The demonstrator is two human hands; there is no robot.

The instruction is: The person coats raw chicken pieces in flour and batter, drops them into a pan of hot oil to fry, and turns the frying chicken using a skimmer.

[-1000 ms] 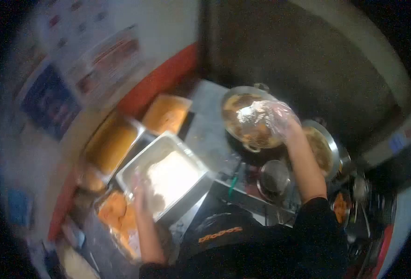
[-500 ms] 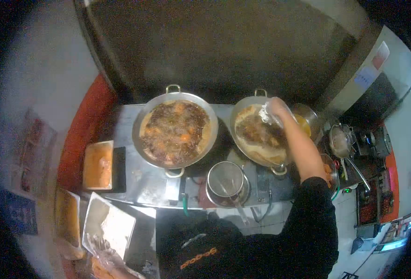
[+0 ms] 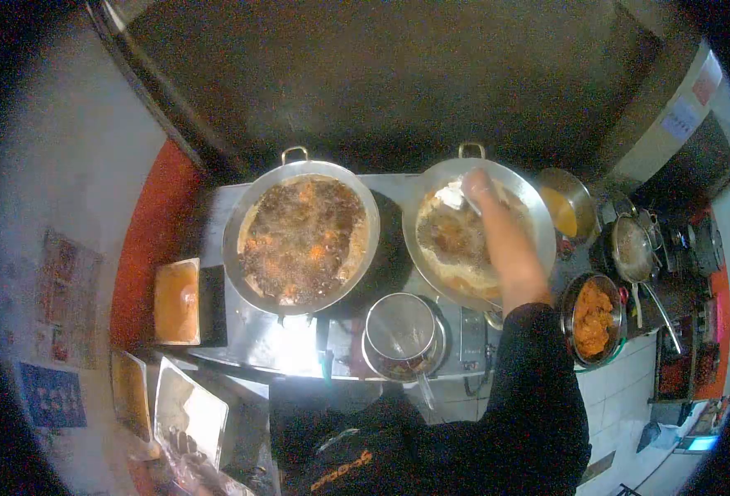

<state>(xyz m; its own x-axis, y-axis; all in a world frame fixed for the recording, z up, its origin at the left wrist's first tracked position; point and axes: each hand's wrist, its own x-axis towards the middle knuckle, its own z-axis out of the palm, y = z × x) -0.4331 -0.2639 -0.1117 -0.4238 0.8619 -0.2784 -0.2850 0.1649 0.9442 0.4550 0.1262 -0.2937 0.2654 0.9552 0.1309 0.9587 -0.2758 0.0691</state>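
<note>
Shifted leftward, the right hand (image 3: 479,187) grips white-coated food (image 3: 450,196) above a pan (image 3: 544,217) of bubbling liquid (image 3: 450,244); below the left hand (image 3: 190,465), grip indiscernible, a tray (image 3: 171,382) holds white powder (image 3: 204,415).

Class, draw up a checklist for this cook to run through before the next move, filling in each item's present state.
1. Right hand above the right pan: ok.
2. Firm grip on the white clump: cannot tell, blurred.
3. Left hand at the tray: ok.
4. White powder in the tray: ok, some shows.
5. Sieve clear of both pans: ok.
6. Pieces cooked through in the left pan: cannot tell.
</note>
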